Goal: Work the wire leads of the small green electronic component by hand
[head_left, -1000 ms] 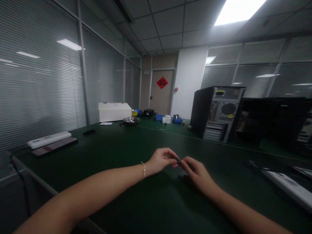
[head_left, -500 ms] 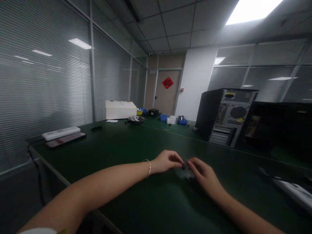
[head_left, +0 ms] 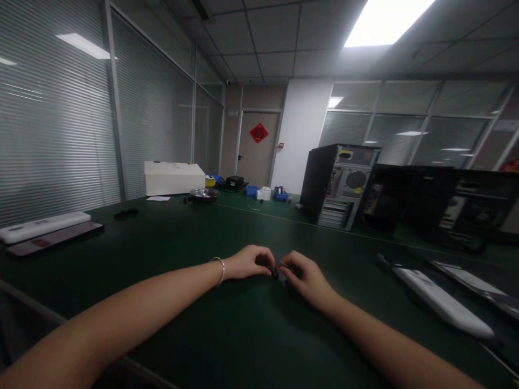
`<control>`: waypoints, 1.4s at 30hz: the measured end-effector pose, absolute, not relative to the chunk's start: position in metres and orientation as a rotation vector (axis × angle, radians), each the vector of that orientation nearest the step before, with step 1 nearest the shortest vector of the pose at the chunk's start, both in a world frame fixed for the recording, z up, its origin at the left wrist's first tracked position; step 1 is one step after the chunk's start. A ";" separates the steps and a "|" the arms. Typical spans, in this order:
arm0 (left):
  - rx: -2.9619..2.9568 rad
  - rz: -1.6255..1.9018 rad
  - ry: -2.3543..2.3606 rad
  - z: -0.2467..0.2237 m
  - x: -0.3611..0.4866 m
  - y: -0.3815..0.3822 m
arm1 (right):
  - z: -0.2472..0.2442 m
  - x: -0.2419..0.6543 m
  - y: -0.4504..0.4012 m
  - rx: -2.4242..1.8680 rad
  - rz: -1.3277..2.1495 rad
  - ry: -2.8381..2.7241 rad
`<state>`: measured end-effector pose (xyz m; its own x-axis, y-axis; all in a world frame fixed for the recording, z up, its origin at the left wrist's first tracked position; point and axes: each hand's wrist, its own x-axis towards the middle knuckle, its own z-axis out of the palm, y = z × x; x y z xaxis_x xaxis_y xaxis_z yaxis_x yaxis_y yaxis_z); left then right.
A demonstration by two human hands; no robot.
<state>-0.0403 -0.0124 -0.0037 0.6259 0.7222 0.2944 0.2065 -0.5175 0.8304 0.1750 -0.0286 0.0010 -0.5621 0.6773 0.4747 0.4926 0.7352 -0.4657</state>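
Over the green tabletop (head_left: 227, 335) my two hands almost meet. My left hand (head_left: 252, 261), with a bracelet at the wrist, pinches a small black part (head_left: 274, 273) between thumb and fingertips; its kind is too small to tell. Just to the right, the thumb and forefinger of my right hand (head_left: 307, 275) are bent close together beside that part. A thin sliver (head_left: 283, 263) shows at the right fingertips, too fine to name.
Computer cases (head_left: 338, 186) stand at the right rear. White power strips lie right (head_left: 441, 302) and left (head_left: 48, 226). At the back are a white box (head_left: 174, 179), a metal bowl (head_left: 204, 195) and small blue bins (head_left: 280, 194). A dark item (head_left: 126, 213) lies at left.
My view has turned to the right, so the scene has shifted left. Both hands stay close together around the small black part, and the right fingers have curled a little more.
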 end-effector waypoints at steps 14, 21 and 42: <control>2.365 0.778 0.840 0.000 -0.044 -0.012 | 0.003 0.174 -0.034 -0.849 0.333 -2.451; 2.054 0.841 0.727 0.001 -0.041 -0.015 | 0.001 0.175 -0.030 -0.818 0.391 -2.402; 1.344 0.939 0.598 -0.003 -0.026 -0.021 | 0.007 0.174 -0.036 -0.724 0.591 -2.219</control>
